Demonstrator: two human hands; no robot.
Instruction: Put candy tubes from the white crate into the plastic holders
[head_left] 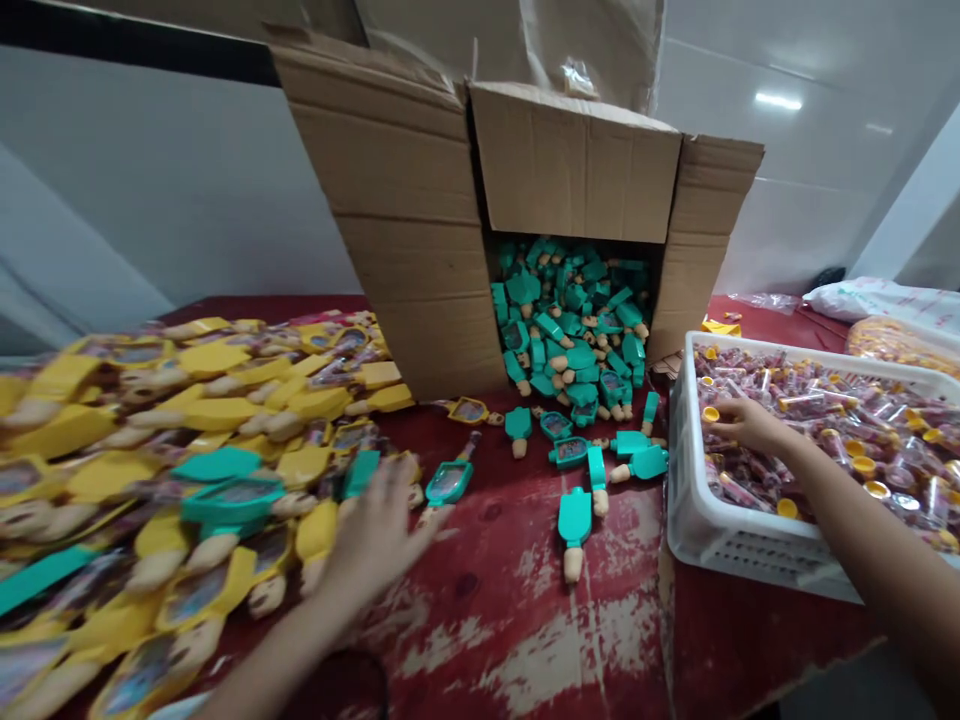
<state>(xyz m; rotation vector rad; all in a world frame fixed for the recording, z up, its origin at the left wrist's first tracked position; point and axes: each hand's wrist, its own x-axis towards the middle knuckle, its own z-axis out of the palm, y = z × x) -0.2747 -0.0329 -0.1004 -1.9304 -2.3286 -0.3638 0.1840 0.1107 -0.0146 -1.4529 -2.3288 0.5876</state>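
Note:
My left hand [375,530] is over the left side of the red table, slightly blurred. Its fingers and thumb stretch apart, and nothing shows held in it. Close by its fingers are a green toy piece [361,472] and another green piece with a clear window [450,483], which has a small tube sticking up from it. My right hand [742,425] reaches into a white plastic basket [690,480] of small clear tubes. Its fingertips are pinched at a tube's yellow cap [710,414]; the tube's body is mostly hidden.
Yellow toy pieces [217,412] with beige ends pile up at left, some green ones among them. A cardboard box [420,250] on its side spills green pieces [574,320] onto the red table [480,590]. Behind the basket lies a white plastic bag [885,300].

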